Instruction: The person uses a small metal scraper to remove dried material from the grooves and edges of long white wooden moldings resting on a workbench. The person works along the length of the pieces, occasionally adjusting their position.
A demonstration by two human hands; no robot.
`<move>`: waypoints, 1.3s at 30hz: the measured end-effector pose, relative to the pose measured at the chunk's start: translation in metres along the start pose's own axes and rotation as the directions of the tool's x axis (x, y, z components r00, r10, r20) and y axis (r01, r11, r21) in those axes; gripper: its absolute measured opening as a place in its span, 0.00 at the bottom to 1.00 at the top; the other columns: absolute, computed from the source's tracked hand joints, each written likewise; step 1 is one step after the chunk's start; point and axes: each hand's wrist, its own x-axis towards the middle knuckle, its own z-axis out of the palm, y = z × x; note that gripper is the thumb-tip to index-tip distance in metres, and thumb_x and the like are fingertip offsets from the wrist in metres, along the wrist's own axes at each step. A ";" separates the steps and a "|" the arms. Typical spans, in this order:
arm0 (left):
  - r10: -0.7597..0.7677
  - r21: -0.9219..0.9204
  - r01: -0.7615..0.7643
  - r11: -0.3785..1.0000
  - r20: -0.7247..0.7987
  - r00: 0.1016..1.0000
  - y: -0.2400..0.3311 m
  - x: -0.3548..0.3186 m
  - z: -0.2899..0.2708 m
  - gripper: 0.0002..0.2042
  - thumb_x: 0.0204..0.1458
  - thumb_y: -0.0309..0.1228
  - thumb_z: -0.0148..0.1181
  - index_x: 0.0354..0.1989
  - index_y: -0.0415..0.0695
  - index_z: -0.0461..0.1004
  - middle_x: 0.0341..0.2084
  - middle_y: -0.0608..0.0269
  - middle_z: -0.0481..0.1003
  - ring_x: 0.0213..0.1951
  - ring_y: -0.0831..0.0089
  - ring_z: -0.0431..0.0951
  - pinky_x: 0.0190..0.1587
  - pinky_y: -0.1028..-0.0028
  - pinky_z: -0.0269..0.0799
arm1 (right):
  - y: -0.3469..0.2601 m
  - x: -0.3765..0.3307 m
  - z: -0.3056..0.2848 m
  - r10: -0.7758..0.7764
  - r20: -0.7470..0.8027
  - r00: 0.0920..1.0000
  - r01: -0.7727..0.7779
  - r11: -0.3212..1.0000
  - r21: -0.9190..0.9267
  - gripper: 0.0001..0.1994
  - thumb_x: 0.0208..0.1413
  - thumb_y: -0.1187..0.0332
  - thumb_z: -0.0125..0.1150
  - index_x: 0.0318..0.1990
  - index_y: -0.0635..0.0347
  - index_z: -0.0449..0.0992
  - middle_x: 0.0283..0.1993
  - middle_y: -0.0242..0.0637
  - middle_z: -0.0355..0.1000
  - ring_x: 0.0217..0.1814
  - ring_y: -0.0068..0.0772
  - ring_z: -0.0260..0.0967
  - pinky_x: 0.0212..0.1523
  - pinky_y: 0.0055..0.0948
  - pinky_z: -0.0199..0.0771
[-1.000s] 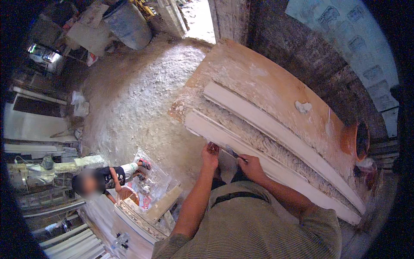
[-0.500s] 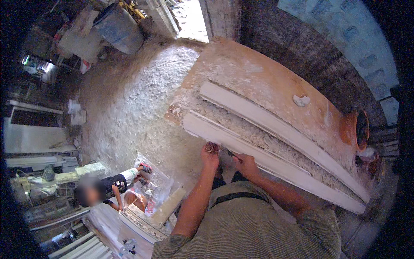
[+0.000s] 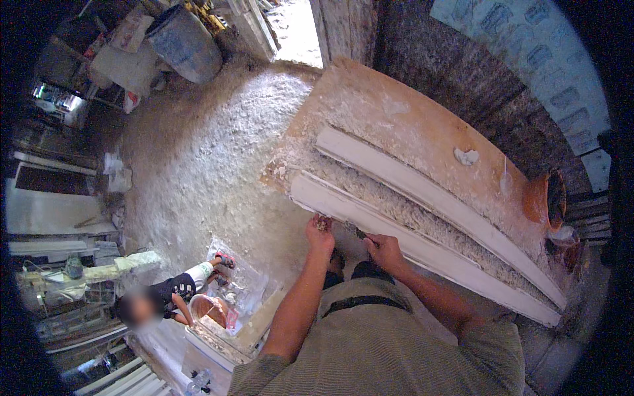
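Observation:
Two long white mouldings lie on the orange-brown table, a near moulding (image 3: 389, 228) and a far moulding (image 3: 422, 171), with rough plaster-like crumbs (image 3: 409, 208) between them. At the near moulding's front edge, my left hand (image 3: 320, 236) is turned up with curled fingers around a small pale, crumbly bit that I cannot make out clearly. My right hand (image 3: 385, 252) is closed round a thin dark tool (image 3: 358, 232), perhaps a scraper. Its tip points left toward my left hand, close to the moulding's edge.
The table (image 3: 396, 109) carries a white lump (image 3: 466, 156) and an orange bucket (image 3: 543, 199) at its right end. At lower left, another person (image 3: 175, 294) bends near a bucket (image 3: 210, 310) and plastic sheeting (image 3: 247, 280). A blue-grey drum (image 3: 188, 46) stands far left.
My right hand has shifted slightly right, and more of the dark tool shows between my hands. My left hand stays nearly in place. The table appears slightly farther right in view.

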 end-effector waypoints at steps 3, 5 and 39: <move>0.019 0.070 -0.023 0.997 0.058 0.998 0.006 0.010 -0.006 0.13 0.67 0.38 0.44 0.47 0.45 0.72 0.36 0.63 0.74 0.40 0.68 0.74 0.45 0.66 0.73 | -0.030 0.032 0.024 0.019 0.078 0.997 -0.015 0.999 -0.046 0.15 0.63 0.61 0.61 0.50 0.62 0.83 0.40 0.58 0.79 0.40 0.57 0.80 0.44 0.47 0.78; 0.006 0.080 -0.012 0.997 0.083 0.997 0.010 0.017 -0.010 0.13 0.67 0.38 0.43 0.46 0.46 0.73 0.36 0.63 0.75 0.40 0.68 0.74 0.47 0.66 0.72 | -0.043 0.045 0.038 -0.142 0.045 0.989 0.144 0.988 -0.058 0.15 0.63 0.60 0.61 0.50 0.61 0.83 0.40 0.58 0.79 0.40 0.55 0.81 0.45 0.46 0.79; 0.008 -0.070 0.005 0.998 0.185 0.983 0.102 0.069 0.022 0.12 0.64 0.37 0.47 0.39 0.46 0.76 0.32 0.64 0.79 0.34 0.68 0.78 0.39 0.68 0.76 | -0.122 0.127 0.107 -0.182 0.017 0.983 0.178 0.933 -0.313 0.13 0.62 0.59 0.59 0.43 0.58 0.82 0.39 0.51 0.76 0.37 0.60 0.76 0.40 0.53 0.77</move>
